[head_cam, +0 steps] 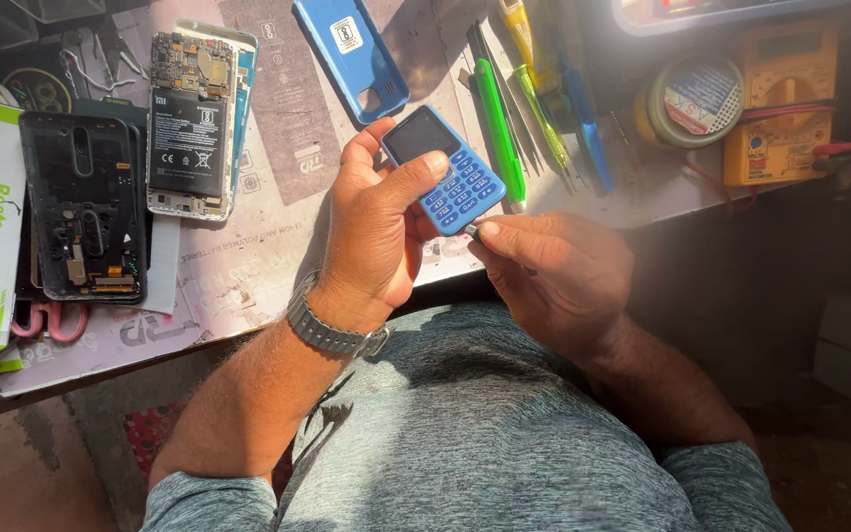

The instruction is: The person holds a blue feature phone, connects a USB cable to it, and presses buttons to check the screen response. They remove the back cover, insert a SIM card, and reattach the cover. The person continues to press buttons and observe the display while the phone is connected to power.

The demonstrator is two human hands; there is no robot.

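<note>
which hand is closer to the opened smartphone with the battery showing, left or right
Left. The left hand grips the blue keypad phone just right of the opened smartphone; the right hand pinches the phone's lower end, farther right.

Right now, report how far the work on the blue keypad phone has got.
Done: nothing on it looks opened. In hand: the left hand grips the blue keypad phone while the right hand pinches something small at its bottom edge. Left: cannot tell; the opened smartphone lies untouched.
</note>
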